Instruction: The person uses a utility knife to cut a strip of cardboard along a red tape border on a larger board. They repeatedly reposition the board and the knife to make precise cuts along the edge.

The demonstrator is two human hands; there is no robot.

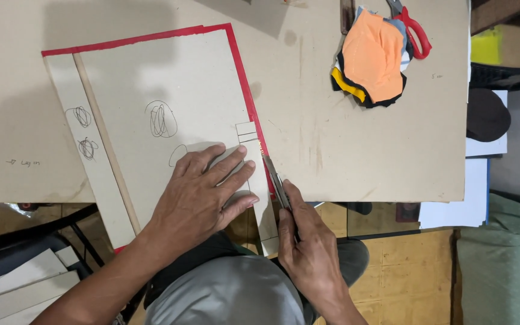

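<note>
Cardboard sheet (170,102), tan with a red edge and black scribbles, lies tilted on the table (344,156). Left hand (203,195) presses it, fingers spread; right hand (308,241) grips a knife (277,180) at its edge. Beyond lie fabric scraps (373,57) and scissors (415,30).

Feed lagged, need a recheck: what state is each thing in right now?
Left hand: flat, fingers spread, pressing the board.
Right hand: grip closed on the knife.
Utility knife: blade tip at the board's red edge.
Cardboard board: flat, overhanging the table.
Scissors: lying untouched.
Fabric pieces: stacked.
</note>
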